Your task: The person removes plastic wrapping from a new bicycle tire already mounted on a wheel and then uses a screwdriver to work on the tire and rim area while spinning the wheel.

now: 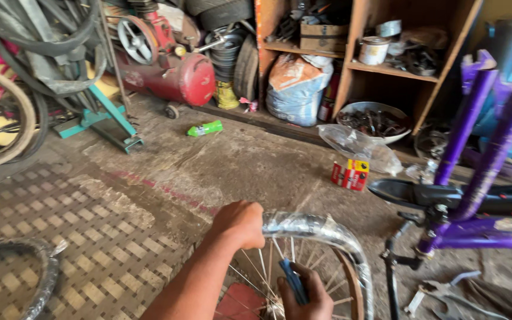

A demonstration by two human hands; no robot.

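Our right hand (304, 296) closes its fingers round a blue tool (294, 282) among the spokes, while our left hand (239, 224) grips the wrapped rim (321, 228), fingers curled.

Two bare hands, left (241, 224) and right (304, 295). One plastic-wrapped spoked bicycle wheel (327, 234). One purple bicycle frame (487, 172). One red air compressor tank (170, 74). One green plastic bottle (204, 128). One red-and-yellow cardboard box (351, 173).

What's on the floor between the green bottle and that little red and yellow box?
In the head view, only bare, dusty concrete lies between the green bottle and the red and yellow box.
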